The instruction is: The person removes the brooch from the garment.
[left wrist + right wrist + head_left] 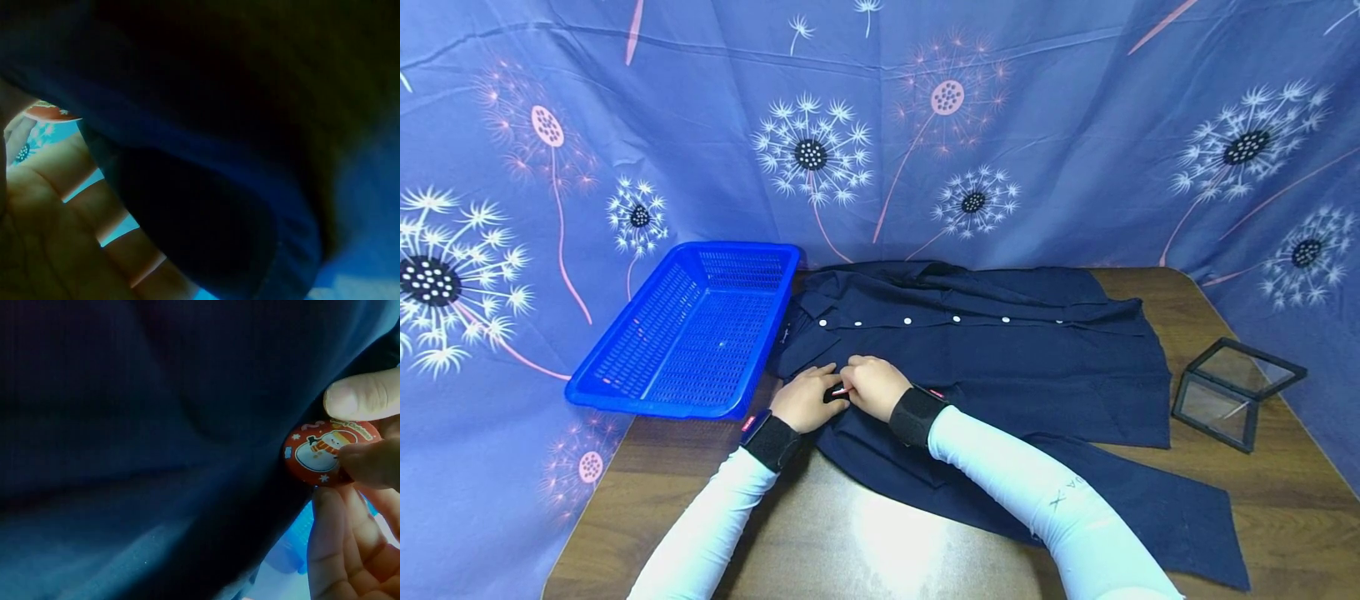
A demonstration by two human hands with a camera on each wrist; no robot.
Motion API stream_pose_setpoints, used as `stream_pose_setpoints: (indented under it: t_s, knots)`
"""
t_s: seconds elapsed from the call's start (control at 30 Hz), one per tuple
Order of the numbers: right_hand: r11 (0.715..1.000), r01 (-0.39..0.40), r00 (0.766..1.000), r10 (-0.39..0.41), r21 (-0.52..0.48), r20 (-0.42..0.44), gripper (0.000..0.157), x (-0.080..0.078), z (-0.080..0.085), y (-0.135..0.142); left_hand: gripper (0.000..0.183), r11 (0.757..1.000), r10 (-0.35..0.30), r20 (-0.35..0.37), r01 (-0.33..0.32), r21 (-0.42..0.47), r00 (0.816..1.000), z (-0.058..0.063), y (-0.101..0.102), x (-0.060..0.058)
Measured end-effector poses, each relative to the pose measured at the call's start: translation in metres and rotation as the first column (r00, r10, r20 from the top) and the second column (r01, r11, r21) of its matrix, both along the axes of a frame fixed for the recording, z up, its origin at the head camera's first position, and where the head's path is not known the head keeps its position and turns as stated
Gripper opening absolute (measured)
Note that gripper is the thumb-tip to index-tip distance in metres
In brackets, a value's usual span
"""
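Observation:
A dark navy button-up shirt (1015,367) with white buttons lies spread across the table, its collar toward the left. My left hand (808,400) holds a fold of the shirt near the collar and shoulder. Its fingers (65,169) pass behind dark cloth in the left wrist view. Close beside it, my right hand (876,388) pinches a round red badge (309,459) with a snowman printed on it. The badge is against the shirt's cloth. Whether it is fastened there I cannot tell, since its back is hidden.
At the left stands a blue plastic basket (737,392) with mesh walls, close to the collar. A black-framed clear case (1251,442) lies unfolded at the right, with a small thin item inside. A dandelion-print curtain (880,125) hangs behind the wooden table (1300,500).

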State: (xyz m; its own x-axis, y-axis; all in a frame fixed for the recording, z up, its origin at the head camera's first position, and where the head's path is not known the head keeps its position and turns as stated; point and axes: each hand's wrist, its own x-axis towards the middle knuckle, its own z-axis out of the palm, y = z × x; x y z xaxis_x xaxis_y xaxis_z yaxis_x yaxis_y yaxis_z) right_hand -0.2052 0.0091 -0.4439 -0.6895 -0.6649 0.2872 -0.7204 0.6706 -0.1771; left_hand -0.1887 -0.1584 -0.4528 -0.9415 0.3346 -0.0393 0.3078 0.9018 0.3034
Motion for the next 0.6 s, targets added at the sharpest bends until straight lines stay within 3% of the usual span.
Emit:
stream_pose_setpoints:
  t_s: [0.33,0.6]
  knots:
    - [0.999,-0.038,0.999,0.038,-0.007,0.030,0.018,0.0014,-0.0037,0.0009,0.047,0.999,-0.016,-0.054,0.017,0.035,0.998,-0.0016,-0.0007,0.0008]
    - [0.998,-0.053,0.997,0.055,-0.034,0.057,0.021,0.0015,-0.0044,0.0022,0.047,0.996,-0.058,-0.039,0.061,0.063,0.998,0.0033,-0.0034,0.0020]
